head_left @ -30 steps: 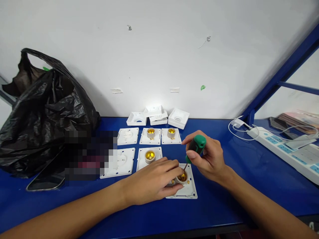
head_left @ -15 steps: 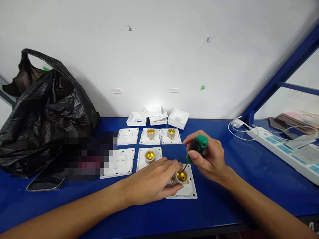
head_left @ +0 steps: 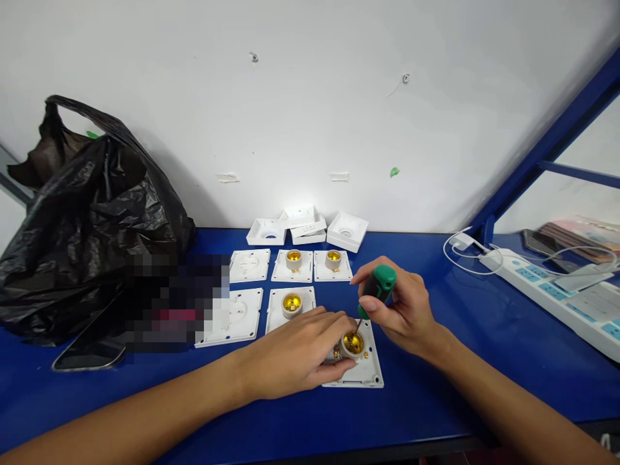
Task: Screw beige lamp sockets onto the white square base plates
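In front of me a round lamp socket (head_left: 352,344) with a brass-coloured inside stands on a square white base plate (head_left: 371,371). My left hand (head_left: 310,345) is closed around the socket from the left, thumb at the front and fingers behind. Closed on the green and black handle of a screwdriver (head_left: 380,289) is my right hand (head_left: 402,310), to the right and above. The screwdriver leans, its shaft reaching down into the socket; its very tip is hard to make out. Just behind my left hand, a similar plate carries another lamp socket (head_left: 291,305).
Two plates with sockets (head_left: 293,259) lie further back, beside bare white plates (head_left: 249,265). White square covers (head_left: 349,230) are heaped near the wall. A black plastic bag (head_left: 97,213) and a phone (head_left: 90,349) are at left, a power strip (head_left: 547,284) with cables at right.
My right hand and the screwdriver handle have shifted slightly left, and the handle stands a little more upright. My left hand and the socket have stayed in place.
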`<state>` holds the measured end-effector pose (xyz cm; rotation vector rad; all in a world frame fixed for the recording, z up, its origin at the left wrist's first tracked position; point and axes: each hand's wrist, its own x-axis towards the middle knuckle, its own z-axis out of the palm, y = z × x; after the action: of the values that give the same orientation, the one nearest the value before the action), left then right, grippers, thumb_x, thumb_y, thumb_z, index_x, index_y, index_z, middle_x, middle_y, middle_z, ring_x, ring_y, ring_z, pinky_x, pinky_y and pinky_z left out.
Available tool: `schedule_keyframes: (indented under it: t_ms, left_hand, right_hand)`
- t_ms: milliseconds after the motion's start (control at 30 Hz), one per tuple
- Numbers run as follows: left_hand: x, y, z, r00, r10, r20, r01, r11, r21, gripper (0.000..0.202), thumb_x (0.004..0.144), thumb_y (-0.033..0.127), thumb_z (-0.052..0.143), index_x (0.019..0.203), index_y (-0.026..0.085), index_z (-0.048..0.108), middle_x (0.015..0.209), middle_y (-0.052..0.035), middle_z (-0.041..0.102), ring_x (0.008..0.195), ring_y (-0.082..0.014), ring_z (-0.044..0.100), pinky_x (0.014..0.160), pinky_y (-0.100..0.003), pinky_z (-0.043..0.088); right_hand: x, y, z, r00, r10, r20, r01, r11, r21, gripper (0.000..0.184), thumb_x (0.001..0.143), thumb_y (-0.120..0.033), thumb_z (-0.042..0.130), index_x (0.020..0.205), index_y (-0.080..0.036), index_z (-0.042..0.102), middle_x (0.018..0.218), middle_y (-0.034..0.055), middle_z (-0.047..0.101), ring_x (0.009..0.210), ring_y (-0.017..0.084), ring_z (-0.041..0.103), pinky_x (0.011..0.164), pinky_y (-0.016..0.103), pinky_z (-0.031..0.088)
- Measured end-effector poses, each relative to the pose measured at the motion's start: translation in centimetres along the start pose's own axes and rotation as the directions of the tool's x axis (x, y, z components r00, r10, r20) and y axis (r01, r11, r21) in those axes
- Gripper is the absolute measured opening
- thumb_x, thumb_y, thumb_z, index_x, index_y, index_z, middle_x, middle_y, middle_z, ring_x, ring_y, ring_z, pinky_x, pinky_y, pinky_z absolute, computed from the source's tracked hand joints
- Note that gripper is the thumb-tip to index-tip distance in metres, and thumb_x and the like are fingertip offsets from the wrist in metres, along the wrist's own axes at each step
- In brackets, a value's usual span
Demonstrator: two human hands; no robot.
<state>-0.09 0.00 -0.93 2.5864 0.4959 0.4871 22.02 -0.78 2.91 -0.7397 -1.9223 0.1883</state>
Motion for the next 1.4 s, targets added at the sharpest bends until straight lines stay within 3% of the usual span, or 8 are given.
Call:
schedule_keyframes:
  t_ms: [167,333,467,633,933,1400]
  left_hand:
    - [-0.05,-0.08,0.1,1.0,0.015,-0.007,-0.015,1.0,0.015,0.027,0.109,0.033,0.065,0.131,0.022,0.052,0.12,-0.0081,0.072,0.11,-0.0292,0.07,0.098,-0.041,0.053]
    - [-0.03,0.05,0.02,1.0,0.001,-0.008,-0.001,0.999,0.042,0.022,0.11,0.034,0.064,0.124,0.022,0.053,0.11,-0.0066,0.071,0.1,-0.0272,0.071,0.092,-0.039,0.053]
    - [0.01,0.18,-0.1,1.0,-0.001,0.0,0.001,1.0,0.012,0.024,0.11,0.033,0.062,0.13,0.023,0.052,0.119,-0.0079,0.071,0.108,-0.028,0.07,0.096,-0.04,0.052]
    - [0.02,0.14,-0.08,1.0,-0.004,0.008,0.004,1.0,0.008,0.021,0.11,0.034,0.062,0.125,0.023,0.052,0.114,-0.0076,0.07,0.104,-0.0277,0.07,0.092,-0.039,0.052]
    - [0.01,0.12,-0.05,1.0,-0.003,0.009,0.002,1.0,0.009,0.026,0.111,0.033,0.062,0.131,0.023,0.051,0.122,-0.0089,0.071,0.112,-0.0293,0.07,0.099,-0.042,0.051]
    - [0.04,0.14,-0.09,1.0,-0.001,0.014,0.001,1.0,0.02,0.022,0.111,0.035,0.06,0.128,0.023,0.051,0.115,-0.0078,0.07,0.107,-0.0281,0.07,0.096,-0.041,0.052]
  right_hand:
    - [-0.14,0.0,-0.15,1.0,0.005,-0.016,-0.005,1.0,0.014,0.035,0.107,-0.057,0.059,0.101,-0.024,0.065,0.076,-0.0059,0.062,0.056,0.007,0.057,0.055,0.018,0.047]
    - [-0.27,0.11,-0.15,0.999,0.044,-0.024,-0.044,0.998,0.034,0.032,0.107,-0.055,0.059,0.102,-0.024,0.066,0.073,-0.0067,0.059,0.054,0.007,0.055,0.053,0.02,0.045]
    - [-0.09,-0.04,-0.01,0.999,0.028,-0.024,-0.027,0.999,0.04,0.034,0.107,-0.056,0.059,0.101,-0.023,0.066,0.074,-0.0051,0.062,0.056,0.009,0.058,0.052,0.021,0.047]
    - [-0.17,-0.01,-0.05,0.999,0.031,-0.028,-0.03,0.999,0.045,0.032,0.108,-0.053,0.058,0.101,-0.023,0.066,0.073,-0.0049,0.06,0.053,0.009,0.056,0.05,0.022,0.046]
    - [0.0,-0.05,0.04,0.999,0.014,-0.029,-0.013,0.999,0.042,0.033,0.107,-0.054,0.06,0.099,-0.023,0.066,0.076,-0.0042,0.064,0.057,0.009,0.058,0.053,0.021,0.048]
    - [-0.04,-0.09,0.04,0.999,0.036,-0.009,-0.036,0.999,0.038,0.033,0.106,-0.054,0.061,0.099,-0.023,0.066,0.074,-0.0043,0.063,0.054,0.009,0.056,0.051,0.021,0.048]
